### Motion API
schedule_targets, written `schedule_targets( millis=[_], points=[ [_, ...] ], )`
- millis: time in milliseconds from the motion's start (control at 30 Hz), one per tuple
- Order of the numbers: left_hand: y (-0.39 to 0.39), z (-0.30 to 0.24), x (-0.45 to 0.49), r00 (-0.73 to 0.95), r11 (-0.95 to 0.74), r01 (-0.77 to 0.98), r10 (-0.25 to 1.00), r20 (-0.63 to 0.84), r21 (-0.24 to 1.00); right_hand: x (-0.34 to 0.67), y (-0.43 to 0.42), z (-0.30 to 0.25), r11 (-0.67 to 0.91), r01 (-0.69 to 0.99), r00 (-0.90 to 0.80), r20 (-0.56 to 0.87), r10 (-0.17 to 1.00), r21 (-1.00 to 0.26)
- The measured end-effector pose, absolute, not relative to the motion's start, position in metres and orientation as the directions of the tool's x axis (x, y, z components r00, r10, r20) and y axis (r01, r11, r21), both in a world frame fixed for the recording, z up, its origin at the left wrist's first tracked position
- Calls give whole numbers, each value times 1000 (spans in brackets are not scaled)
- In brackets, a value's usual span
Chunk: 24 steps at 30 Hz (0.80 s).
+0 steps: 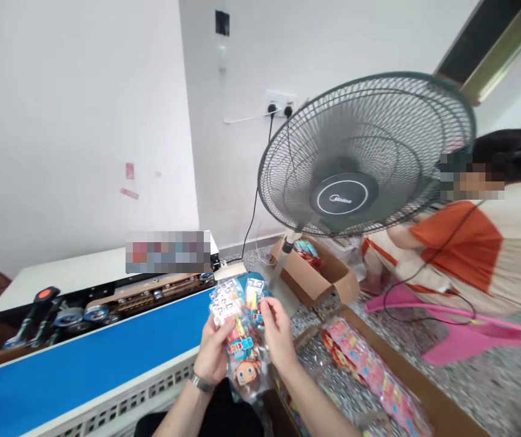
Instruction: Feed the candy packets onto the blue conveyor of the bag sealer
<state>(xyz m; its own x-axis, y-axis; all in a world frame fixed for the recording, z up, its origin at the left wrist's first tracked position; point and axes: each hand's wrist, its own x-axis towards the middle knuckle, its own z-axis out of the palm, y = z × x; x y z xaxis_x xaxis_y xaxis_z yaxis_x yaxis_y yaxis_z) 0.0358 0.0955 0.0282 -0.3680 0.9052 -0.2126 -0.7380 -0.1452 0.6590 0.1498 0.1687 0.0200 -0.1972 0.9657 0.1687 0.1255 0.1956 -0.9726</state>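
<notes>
My left hand [215, 351], with a watch on its wrist, is closed on a fanned bunch of clear toy packets [235, 328] printed with bright cartoon figures. My right hand [277, 331] pinches the upper right packet of the same bunch between thumb and fingers. The packets hang in front of me, just beyond the right end of the blue conveyor belt [82, 364]. Below my right forearm lies an open cardboard box [428, 388] with several more colourful packets [369, 370] in it.
A sealing machine [105, 285] with rollers runs along the belt's far side. A standing fan [364, 158] is ahead on the right, its cable plugged into a wall socket [281, 104]. Another cardboard box [319, 270] sits under it. A person in an orange-and-cream top [469, 249] sits at the right.
</notes>
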Motion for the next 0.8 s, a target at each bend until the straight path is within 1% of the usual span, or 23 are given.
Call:
schedule_targets(
  millis=[100, 167, 300, 400, 467, 533, 567, 600, 667, 733, 767, 800],
  points=[
    [101, 21, 15, -436, -192, -704, 877, -203, 684, 123, 178, 13, 124, 1, -287, 118, 951, -992],
    [101, 17, 3, -457, -211, -700, 866, -202, 682, 108, 184, 11, 85, -46, -355, 96, 930, -995],
    [93, 10, -14, -495, -249, -732, 834, -245, 634, 88, 199, 10, 60, -108, -384, 97, 918, -992],
    [87, 9, -24, -533, -273, -751, 788, -308, 601, 79, 207, 11, -23, -169, -443, 55, 895, -985],
    [84, 9, -29, -539, -279, -761, 775, -331, 586, 75, 211, 11, -97, -173, -513, 6, 859, -980],
    [82, 10, -33, -530, -286, -772, 783, -326, 568, 73, 214, 11, -121, -123, -583, -27, 812, -985],
    [80, 11, -35, -526, -291, -778, 787, -323, 557, 72, 214, 12, -93, -79, -601, -27, 799, -993],
    [79, 11, -36, -521, -293, -783, 791, -321, 548, 72, 215, 13, -30, -24, -595, -10, 804, -999],
    [77, 12, -37, -501, -285, -796, 805, -318, 534, 74, 213, 19, 184, 103, -523, 104, 846, -978],
    [74, 10, -36, -470, -268, -811, 827, -309, 520, 75, 206, 28, 412, 226, -476, 268, 837, -883],
    [73, 9, -34, -459, -263, -817, 835, -302, 514, 76, 201, 32, 500, 267, -501, 324, 802, -824],
    [72, 7, -33, -452, -261, -821, 840, -300, 508, 77, 195, 36, 566, 286, -556, 347, 755, -774]
  ],
)
